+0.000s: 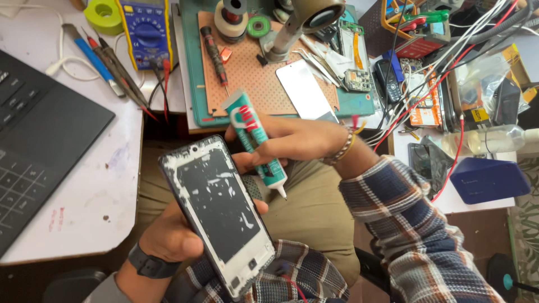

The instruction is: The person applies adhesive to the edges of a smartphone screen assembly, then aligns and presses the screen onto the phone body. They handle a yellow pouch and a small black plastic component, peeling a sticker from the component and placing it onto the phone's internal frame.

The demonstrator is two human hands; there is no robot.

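At the left edge of the frame a dark laptop (33, 146) is seen on the white table (84, 213). In the lower centre, a phone frame (218, 213) with old adhesive remains is gripped by the left hand (174, 235). No fresh glue is visible on it yet. To the right, a teal glue tube (255, 147), nozzle down beside the frame, is clasped by the right hand (292, 137).

A matt plastic phone frame (218, 216), patched with rough white adhesive residue, and a glossy soft-plastic glue tube (255, 145) are seen; checked cloth sleeves (412, 235).
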